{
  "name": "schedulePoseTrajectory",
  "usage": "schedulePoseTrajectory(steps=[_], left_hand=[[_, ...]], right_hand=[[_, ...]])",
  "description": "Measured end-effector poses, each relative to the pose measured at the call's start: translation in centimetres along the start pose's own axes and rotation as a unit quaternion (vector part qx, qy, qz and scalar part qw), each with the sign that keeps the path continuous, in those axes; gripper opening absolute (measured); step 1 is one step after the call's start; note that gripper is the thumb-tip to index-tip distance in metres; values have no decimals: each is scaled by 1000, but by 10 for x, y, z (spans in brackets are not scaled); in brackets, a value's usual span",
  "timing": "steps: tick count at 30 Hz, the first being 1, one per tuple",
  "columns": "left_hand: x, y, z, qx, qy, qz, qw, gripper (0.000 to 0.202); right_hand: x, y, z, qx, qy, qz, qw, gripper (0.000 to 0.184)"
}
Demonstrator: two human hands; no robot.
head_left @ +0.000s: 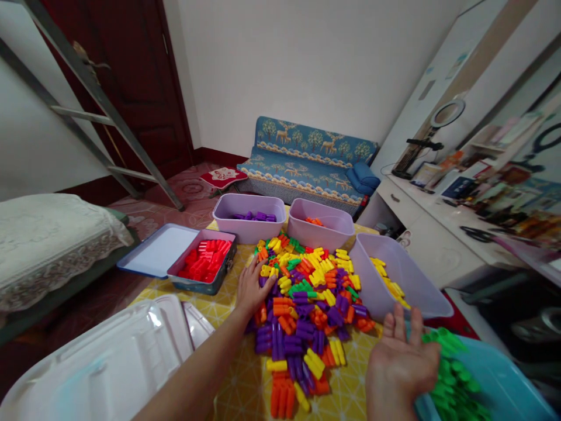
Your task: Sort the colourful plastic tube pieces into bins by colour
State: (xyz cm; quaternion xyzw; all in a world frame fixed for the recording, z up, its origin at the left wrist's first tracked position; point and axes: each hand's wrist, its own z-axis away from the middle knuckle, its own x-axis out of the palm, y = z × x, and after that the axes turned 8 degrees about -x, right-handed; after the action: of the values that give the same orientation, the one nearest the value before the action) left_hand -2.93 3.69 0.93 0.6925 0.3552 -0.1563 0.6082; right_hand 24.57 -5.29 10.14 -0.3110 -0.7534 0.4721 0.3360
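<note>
Your left forearm (pixel 199 356) slants forward and inward, your left hand (pixel 251 287) palm down, thumb (pixel 269 285) out; your right hand (pixel 401 356) is turned palm up, fingers (pixel 415 327) loosely bent.

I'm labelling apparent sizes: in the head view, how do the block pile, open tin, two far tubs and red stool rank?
1. Block pile
2. Open tin, lid included
3. Left far tub and right far tub: too alike to rank
4. Red stool

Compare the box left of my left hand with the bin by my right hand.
The box has an open lid beside it; the bin shows none. The box holds red pieces; the bin holds green pieces. The box is wholly in view; the picture's edge cuts off the bin. Both show pieces of one colour.
</note>
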Motion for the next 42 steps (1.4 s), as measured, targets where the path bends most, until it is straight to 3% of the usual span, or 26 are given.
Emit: schedulePoseTrajectory(steps=[3, 8, 11, 13, 15, 17, 21, 24, 31, 37, 42], left_hand=[[0, 0, 0, -2, -2, 0, 1000, 56], [-1, 1, 0, -2, 0, 4, 1000, 56], [0, 0, 0, -4, 5, 5, 1000, 55], [0, -1, 0, -3, 5, 4, 1000, 54], [0, 0, 0, -4, 1, 2, 1000, 54], [-1, 1, 1, -7, -2, 1, 1000, 54], [-2, 2, 1, -9, -2, -1, 1000, 55], [-1, 1, 0, -6, -4, 0, 1000, 55], [-2, 2, 1, -9, -4, -5, 1000, 56], [-1, 2, 1, -6, 0, 4, 1000, 55], [-1, 2, 1, -6, 0, 4, 1000, 54]], right_hand=[[-5, 7, -1, 14, 1, 10, 1000, 57], [6, 13, 9, 44, 41, -26, 998, 46], [7, 28, 16, 13, -77, 80, 994, 38], [3, 44, 18, -57, -188, 198, 960, 37], [-3, 60, 18, -128, -254, 292, 913, 38], [-8, 74, 15, -153, -255, 333, 895, 43], [-13, 86, 9, -153, -191, 338, 909, 51], [-20, 85, 15, -163, -188, 335, 909, 55], [-43, 89, 40, -180, -263, 438, 841, 43], [-30, 99, 37, -262, -297, 402, 826, 31], [-13, 108, 25, -329, -335, 418, 778, 34]])
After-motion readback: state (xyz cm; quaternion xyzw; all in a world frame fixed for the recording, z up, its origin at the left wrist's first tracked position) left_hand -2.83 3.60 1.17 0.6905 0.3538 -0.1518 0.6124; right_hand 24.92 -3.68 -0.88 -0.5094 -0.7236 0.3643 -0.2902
